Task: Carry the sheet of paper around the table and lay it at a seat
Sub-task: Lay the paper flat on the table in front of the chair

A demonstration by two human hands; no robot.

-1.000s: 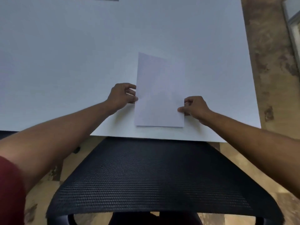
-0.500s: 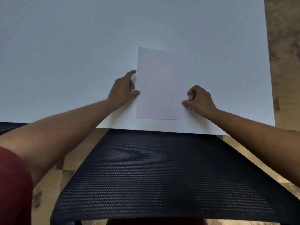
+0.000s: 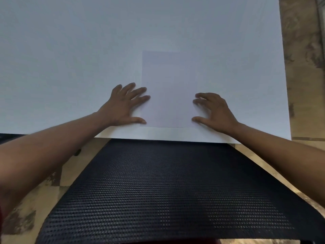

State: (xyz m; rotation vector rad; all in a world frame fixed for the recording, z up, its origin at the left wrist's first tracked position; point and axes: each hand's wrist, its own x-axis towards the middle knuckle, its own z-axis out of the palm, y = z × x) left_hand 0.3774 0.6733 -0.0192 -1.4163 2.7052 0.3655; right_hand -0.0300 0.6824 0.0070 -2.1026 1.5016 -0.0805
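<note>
White paper (image 3: pixel 168 88) lies flat on table (image 3: pixel 70 50) near its 6 o'clock edge, just past black mesh chair (image 3: pixel 158 191). L hand (image 3: pixel 123 106) at paper's 9 o'clock, fingers spread wide, tips on its edge. R hand (image 3: pixel 216 111) at 3 o'clock, fingers spread, slightly bent, holding nothing.

Black mesh chair back (image 3: pixel 168 191) blocks the near table (image 3: pixel 70 50) edge.

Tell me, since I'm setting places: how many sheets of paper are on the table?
1: the sheet of paper lies flat near the table's front edge, between both hands.
</note>
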